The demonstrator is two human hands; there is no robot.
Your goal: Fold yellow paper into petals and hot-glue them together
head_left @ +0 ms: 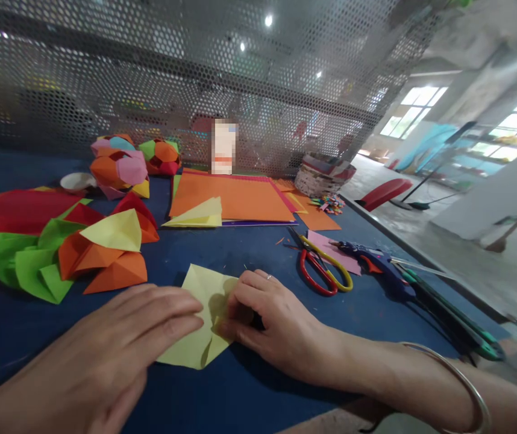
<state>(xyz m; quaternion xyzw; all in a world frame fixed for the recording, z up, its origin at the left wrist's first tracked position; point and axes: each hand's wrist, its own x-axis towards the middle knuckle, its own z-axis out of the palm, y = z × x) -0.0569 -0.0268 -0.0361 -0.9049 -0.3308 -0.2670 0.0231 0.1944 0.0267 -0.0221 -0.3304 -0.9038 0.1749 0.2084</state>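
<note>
A pale yellow sheet of paper [199, 334] lies on the blue table between my hands, creased, with a corner folded over at its near right. My left hand [136, 331] rests flat over its left side, fingers stretched out. On the right edge, my right hand [267, 319] grips the paper, thumb and fingers curled together around it. To the left lie folded paper pieces, green [37, 259], orange [109, 265] and one pale yellow [116, 229] on top.
Red-and-yellow-handled scissors [324, 271] and a blue glue gun [380, 265] lie at the right. Behind are a stack of orange paper [235, 199], finished paper balls [118, 166] and a woven basket [324, 175]. A perforated metal screen [172, 72] stands at the back.
</note>
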